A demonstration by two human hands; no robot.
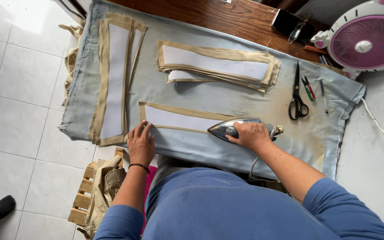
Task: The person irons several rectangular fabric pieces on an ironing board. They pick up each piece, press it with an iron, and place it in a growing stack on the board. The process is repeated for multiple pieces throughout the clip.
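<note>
Illumination is bright, even daylight. Glare washes out the floor tiles far beyond the left hand. Shadows are soft and short beneath both hands and the iron. Focus is sharp throughout. Wide-angle distortion bends lines at the frame edges.

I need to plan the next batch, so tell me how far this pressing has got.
Looks done: two stacks of tan strips with white lining, one at the left, one at the back. In hand: the right hand runs the iron over a single strip that the left hand flattens. Possibly left: tan fabric on the crate.
</note>
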